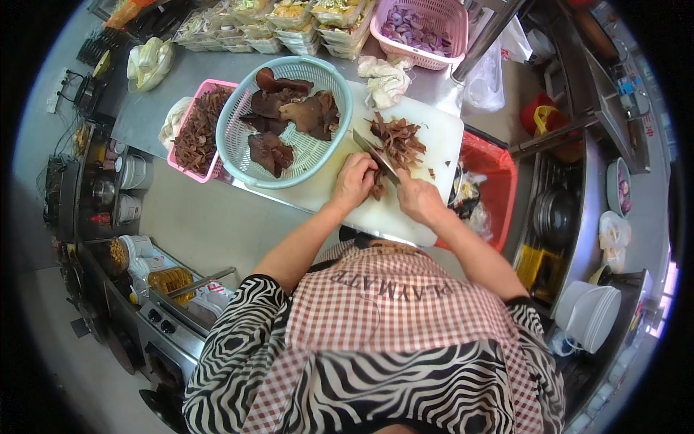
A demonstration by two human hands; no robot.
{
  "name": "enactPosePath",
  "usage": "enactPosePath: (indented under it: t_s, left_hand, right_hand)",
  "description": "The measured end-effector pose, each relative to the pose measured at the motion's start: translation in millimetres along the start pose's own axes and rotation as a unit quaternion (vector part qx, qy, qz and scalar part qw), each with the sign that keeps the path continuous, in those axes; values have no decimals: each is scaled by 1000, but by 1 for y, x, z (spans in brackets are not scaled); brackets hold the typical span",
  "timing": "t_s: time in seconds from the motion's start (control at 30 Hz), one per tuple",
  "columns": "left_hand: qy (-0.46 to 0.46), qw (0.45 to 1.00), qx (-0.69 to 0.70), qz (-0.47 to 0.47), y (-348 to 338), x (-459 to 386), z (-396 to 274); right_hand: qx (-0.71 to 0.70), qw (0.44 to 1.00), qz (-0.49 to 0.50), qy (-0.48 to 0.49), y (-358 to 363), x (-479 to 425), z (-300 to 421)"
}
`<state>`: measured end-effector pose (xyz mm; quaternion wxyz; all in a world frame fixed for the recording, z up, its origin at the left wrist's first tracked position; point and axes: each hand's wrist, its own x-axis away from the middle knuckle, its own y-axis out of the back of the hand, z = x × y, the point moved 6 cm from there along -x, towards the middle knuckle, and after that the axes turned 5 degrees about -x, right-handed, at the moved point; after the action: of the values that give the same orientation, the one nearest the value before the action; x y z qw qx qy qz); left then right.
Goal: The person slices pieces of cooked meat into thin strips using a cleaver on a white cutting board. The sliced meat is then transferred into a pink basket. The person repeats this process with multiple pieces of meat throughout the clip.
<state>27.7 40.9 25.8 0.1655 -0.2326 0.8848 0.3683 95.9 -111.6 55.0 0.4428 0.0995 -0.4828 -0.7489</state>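
Observation:
My right hand is closed round a cleaver, low over a white cutting board. Beside the blade's left face, my left hand rests with curled fingers on dark pieces that it partly hides. Brown strips of what looks like wood ear mushroom lie heaped beyond and right of the blade, with a few scraps between the hands. Larger wood ear pieces sit in an oval light-blue basket overlapping the board's left side. Left of it, a pink basket holds many cut strips.
A crumpled white cloth touches the board's far edge. Behind stand stacked food trays and a pink basket of sliced purple onions. A metal post rises at the right. A red-lined bin stands right of the board.

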Motion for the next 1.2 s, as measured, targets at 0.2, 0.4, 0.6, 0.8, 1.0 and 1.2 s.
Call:
enactPosePath:
  t_s: [0.2, 0.4, 0.6, 0.8, 1.0, 1.2]
  left_hand:
    - [18, 1000, 14, -3, 1, 2, 1]
    - [-20, 999, -33, -3, 6, 1, -4]
    - [-29, 998, -61, -10, 19, 12, -14]
    - [54, 998, 2, -40, 13, 22, -8]
    - [2, 999, -34, -18, 10, 18, -14]
    - [2, 999, -31, -12, 11, 19, -8]
  right_hand:
    - [-21, 998, 45, -23, 36, 20, 17]
    - [-66, 998, -8, -7, -9, -1, -6]
    - [-40, 999, 8, -23, -4, 0, -5]
    - [11, 999, 36, -12, 26, 10, 14]
    - [-13, 998, -33, 61, 2, 15, 14]
    - [-22, 999, 21, 43, 22, 7, 14]
